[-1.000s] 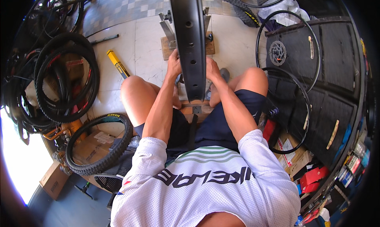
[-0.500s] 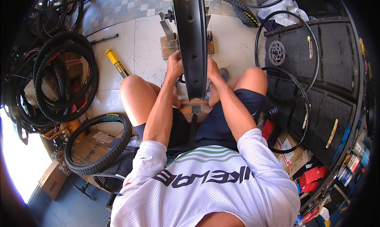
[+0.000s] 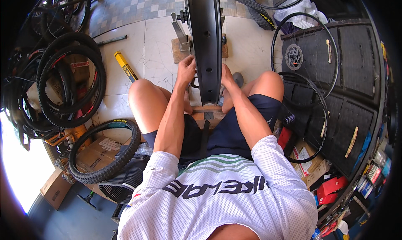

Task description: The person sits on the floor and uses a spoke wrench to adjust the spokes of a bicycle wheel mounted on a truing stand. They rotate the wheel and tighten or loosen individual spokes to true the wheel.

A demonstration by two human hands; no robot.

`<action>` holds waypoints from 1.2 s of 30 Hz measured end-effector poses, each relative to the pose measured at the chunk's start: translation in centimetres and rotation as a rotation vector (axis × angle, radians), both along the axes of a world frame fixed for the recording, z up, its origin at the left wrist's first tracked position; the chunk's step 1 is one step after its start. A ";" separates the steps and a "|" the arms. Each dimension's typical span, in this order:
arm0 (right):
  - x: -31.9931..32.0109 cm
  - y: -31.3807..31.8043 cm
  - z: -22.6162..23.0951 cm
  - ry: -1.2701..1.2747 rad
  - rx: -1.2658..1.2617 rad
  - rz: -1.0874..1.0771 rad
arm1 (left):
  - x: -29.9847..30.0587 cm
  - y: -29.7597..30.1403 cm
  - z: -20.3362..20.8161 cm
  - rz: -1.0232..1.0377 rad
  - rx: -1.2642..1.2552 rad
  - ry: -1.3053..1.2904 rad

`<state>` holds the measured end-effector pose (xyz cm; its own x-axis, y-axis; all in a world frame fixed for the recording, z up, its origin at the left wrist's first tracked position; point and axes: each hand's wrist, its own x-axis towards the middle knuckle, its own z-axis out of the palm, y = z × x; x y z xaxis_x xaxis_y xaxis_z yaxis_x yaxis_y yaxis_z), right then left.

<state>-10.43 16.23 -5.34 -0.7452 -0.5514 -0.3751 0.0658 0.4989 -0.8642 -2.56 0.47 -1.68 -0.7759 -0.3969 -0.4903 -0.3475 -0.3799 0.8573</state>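
A black bare wheel rim (image 3: 208,51) stands upright between my knees, its drilled inner channel facing me. It sits in a metal wheel stand (image 3: 180,30) on a wooden base (image 3: 181,51). At the rim's left side is my left hand (image 3: 186,70), fingers bent and tips pressed together; whatever they pinch, if anything, is too small to make out. On the right side my right hand (image 3: 226,76) is close against the rim, its fingertips hidden behind it. A small dark loop-shaped part (image 3: 194,82) shows beside the rim, just below my left hand.
Several tyres (image 3: 69,81) hang at the left, and another tyre (image 3: 104,152) lies on cardboard boxes. A yellow box (image 3: 124,66) is on the tiled floor. Two bare wheels (image 3: 307,114) lean on black drawers (image 3: 351,110) to the right.
The holes in the rim have shifted along it, so the rim has turned a little. My left hand's fingers have moved slightly; the right hand stays by the rim.
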 end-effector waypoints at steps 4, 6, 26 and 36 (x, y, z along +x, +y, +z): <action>0.1 -0.5 0.8 0.099 -0.002 0.092 | 1.0 -2.0 -4.5 -0.048 -0.068 0.077; 0.3 -0.9 1.3 0.117 -0.027 0.143 | 1.4 -2.6 -6.2 -0.260 -0.444 0.068; 0.4 -0.2 3.0 0.106 -0.018 0.162 | 1.1 -2.3 -7.0 -0.273 -0.332 0.167; 1.0 -1.1 3.3 0.138 -0.048 0.121 | 1.1 -1.8 -8.6 -0.212 -0.387 0.197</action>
